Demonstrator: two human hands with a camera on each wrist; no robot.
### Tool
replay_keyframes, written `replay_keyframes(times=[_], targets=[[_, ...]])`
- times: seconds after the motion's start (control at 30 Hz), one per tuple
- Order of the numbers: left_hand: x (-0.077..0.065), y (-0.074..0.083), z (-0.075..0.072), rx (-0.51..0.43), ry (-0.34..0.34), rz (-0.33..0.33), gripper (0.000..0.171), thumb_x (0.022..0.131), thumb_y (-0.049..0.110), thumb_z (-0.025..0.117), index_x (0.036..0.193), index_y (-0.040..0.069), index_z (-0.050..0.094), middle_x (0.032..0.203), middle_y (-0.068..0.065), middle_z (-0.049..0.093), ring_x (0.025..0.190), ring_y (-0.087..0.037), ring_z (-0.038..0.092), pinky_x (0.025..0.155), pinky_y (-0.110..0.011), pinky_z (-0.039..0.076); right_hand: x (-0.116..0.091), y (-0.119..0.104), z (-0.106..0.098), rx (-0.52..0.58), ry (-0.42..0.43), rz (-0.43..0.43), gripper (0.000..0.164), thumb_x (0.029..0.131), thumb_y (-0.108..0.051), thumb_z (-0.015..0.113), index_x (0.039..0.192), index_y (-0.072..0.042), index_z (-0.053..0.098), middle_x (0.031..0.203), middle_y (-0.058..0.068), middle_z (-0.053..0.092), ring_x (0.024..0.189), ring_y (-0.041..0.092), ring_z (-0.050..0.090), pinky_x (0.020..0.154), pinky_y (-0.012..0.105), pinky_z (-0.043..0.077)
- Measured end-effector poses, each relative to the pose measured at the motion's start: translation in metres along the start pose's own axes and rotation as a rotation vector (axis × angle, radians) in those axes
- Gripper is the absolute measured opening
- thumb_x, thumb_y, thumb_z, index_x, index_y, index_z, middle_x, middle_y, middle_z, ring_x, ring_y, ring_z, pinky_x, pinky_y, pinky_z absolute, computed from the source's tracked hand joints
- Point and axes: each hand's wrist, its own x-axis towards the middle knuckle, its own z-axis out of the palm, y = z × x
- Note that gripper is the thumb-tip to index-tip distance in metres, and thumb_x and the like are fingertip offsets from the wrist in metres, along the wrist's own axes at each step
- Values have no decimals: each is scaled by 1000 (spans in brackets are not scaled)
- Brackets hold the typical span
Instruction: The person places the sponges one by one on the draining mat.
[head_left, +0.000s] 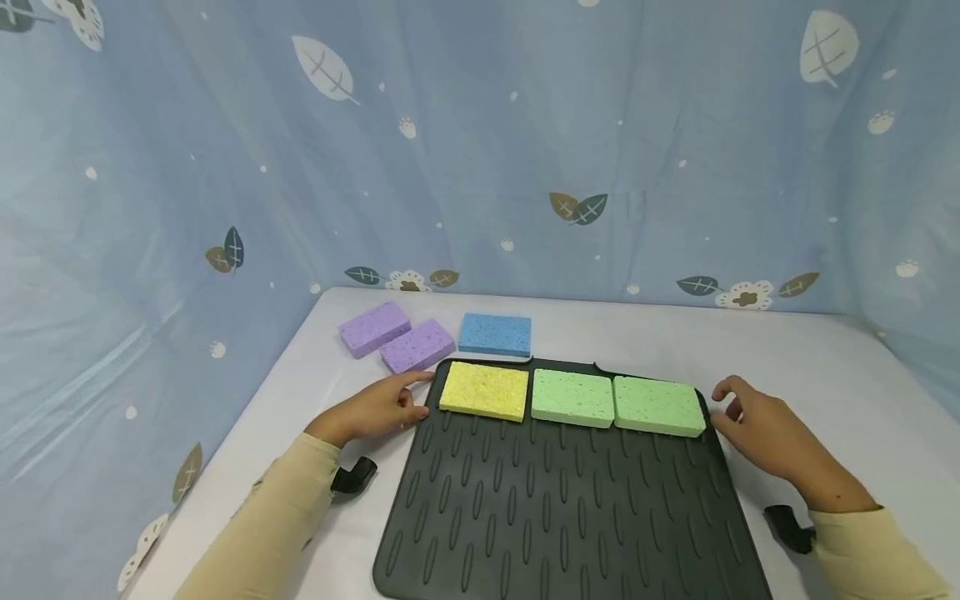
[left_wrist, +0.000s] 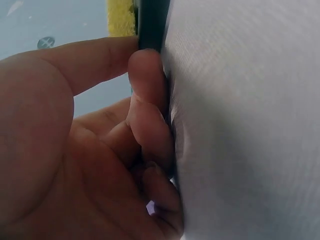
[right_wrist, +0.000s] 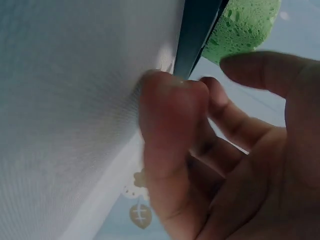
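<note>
A black ridged mat [head_left: 555,517] lies on the white table. Along its far edge sit a yellow sponge [head_left: 484,390] and two green sponges, one in the middle [head_left: 573,398] and one at the right corner [head_left: 658,406]. My left hand [head_left: 378,407] rests beside the mat's left edge, thumb and index fingertips touching it, other fingers bent against the tabletop. By the right corner is my right hand [head_left: 772,433], loosely curled and holding nothing. In the right wrist view its thumb [right_wrist: 260,72] stays apart from the green sponge [right_wrist: 240,32]; fingertip contact with the mat is unclear.
Two purple sponges, one further left [head_left: 373,328] and one nearer the mat [head_left: 417,346], lie beyond its far left corner. A blue sponge [head_left: 495,334] sits just behind the mat. Patterned blue curtain [head_left: 480,150] hangs along the table's back and left sides.
</note>
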Motion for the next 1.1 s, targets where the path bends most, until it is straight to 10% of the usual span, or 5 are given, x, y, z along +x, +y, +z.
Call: replay_keyframes(times=[0.37, 0.63, 1.1], targets=[[2, 11, -3, 265, 212, -2, 44, 100, 20, 60, 142, 7, 54, 77, -2, 59, 61, -13, 50, 56, -29, 44, -4, 6, 12, 74, -209, 54, 11, 99, -14, 53, 97, -3, 53, 65, 2, 50, 45, 16, 52, 43, 31, 44], [-2, 9, -7, 417, 505, 7, 42, 96, 19, 65, 136, 7, 59, 136, -24, 54, 126, -44, 51, 100, -65, 41, -5, 4, 16, 126, -215, 46, 8, 100, -12, 51, 98, -4, 49, 66, 4, 49, 41, 16, 52, 39, 31, 45], [1, 3, -2, 384, 251, -135, 65, 98, 30, 62, 153, 10, 35, 163, -32, 0, 149, -56, 0, 107, -79, 17, -8, 8, 12, 113, -211, 56, 8, 101, -13, 49, 99, -5, 48, 63, 2, 47, 44, 16, 50, 41, 29, 43]])
